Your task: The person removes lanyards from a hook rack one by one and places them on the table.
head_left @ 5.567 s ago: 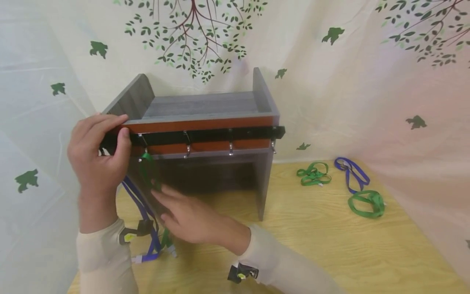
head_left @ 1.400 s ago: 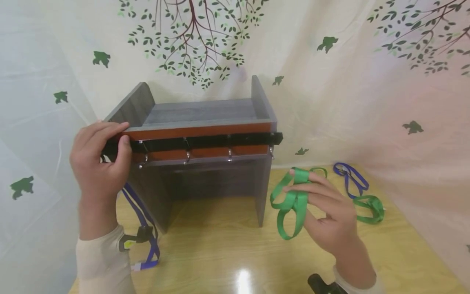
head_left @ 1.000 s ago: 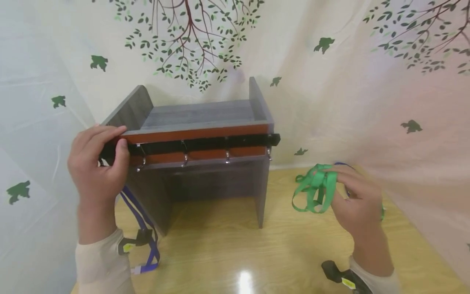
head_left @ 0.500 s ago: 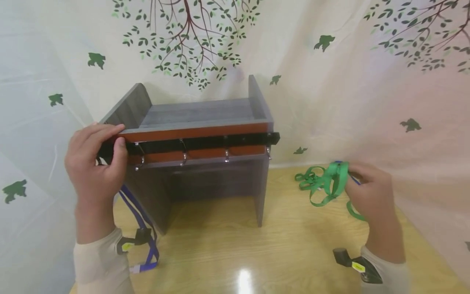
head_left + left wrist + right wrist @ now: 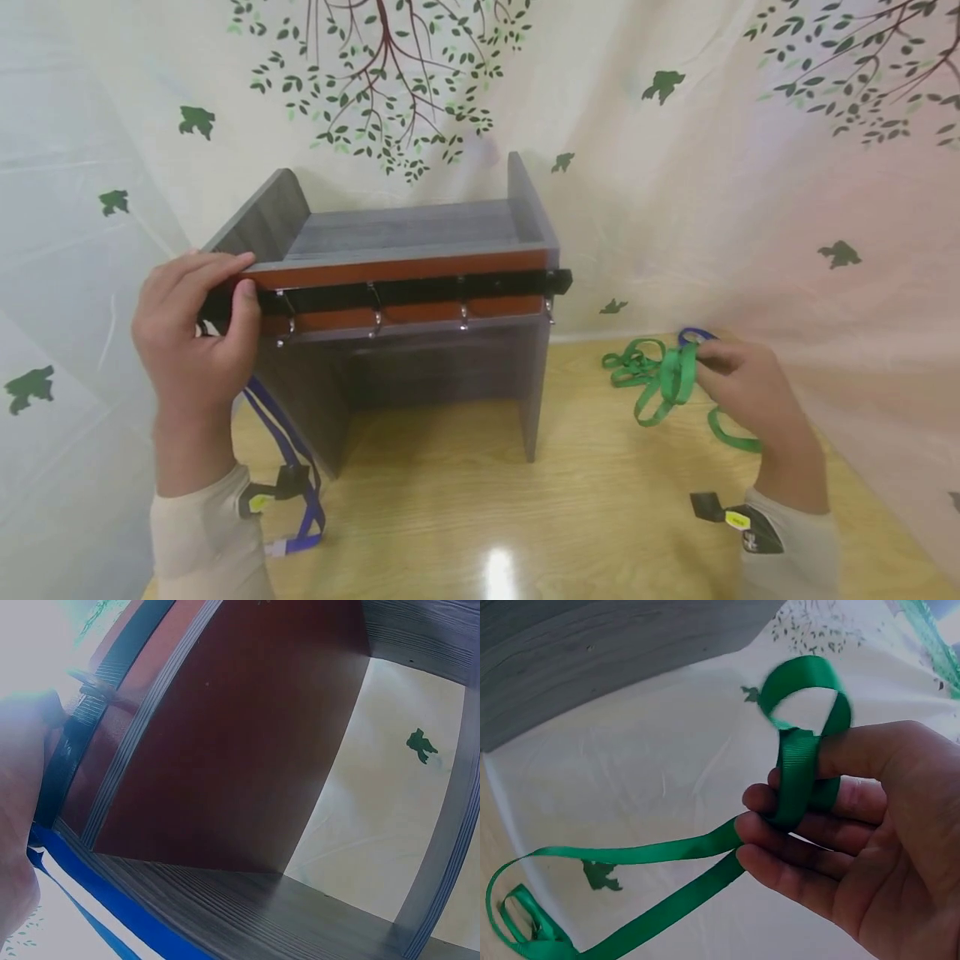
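My left hand grips the front left corner of a grey shelf, thumb over the end of its black hook rail. Several silver hooks line the rail; those in sight carry nothing. A blue lanyard hangs beneath that hand down to the table; its upper end is hidden in the head view. At the right, my right hand pinches a green lanyard. In the right wrist view, bunched loops of the lanyard sit between thumb and fingers, and a long loop trails to lower left.
On the wooden table, a second green lanyard lies left of the right hand. A further blue lanyard and a green loop are partly hidden by that hand. A printed cloth stands behind.
The green lanyard has left the leftmost hook; my right hand has carried it right, over the other lanyards, and lowered slightly just now. The left hand keeps its grip on the shelf.
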`<state>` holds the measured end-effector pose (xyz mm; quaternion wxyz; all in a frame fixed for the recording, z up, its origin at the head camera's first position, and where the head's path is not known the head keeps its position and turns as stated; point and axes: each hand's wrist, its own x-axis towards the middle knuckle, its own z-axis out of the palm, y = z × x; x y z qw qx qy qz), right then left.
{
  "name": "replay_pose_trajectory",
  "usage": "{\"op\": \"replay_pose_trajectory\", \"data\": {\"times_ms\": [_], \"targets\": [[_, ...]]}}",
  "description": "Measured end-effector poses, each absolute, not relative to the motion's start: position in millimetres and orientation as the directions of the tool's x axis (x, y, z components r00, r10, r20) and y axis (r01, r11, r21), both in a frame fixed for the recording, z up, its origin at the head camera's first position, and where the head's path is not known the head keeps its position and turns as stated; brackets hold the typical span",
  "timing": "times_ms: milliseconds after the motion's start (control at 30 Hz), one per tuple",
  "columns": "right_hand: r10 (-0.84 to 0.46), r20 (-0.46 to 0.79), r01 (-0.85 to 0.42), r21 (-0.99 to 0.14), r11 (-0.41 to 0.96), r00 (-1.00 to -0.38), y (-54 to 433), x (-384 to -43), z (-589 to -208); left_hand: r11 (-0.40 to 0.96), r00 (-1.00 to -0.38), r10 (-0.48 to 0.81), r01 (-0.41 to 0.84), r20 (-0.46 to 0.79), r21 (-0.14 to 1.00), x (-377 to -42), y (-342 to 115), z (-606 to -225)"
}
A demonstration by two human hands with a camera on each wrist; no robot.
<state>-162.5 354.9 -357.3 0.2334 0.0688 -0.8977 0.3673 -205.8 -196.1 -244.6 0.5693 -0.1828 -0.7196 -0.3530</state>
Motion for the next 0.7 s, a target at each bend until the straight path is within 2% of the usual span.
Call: {"op": "replay_pose_trajectory", "data": {"times_ms": [300,700], "targets": [[-0.002,0.321,-0.198,-0.581,0.790,-0.947,365,-174,-367,0.683,-0.289,-0.126,0.668,0.949,0.294,-210,-200,-246],[-0.123,0.153,-0.189,-0.577,0.795,-0.981,375,-193,-390,0.682,-0.287,-0.118,0.672,0.951,0.288,-211,-203,-248]]}}
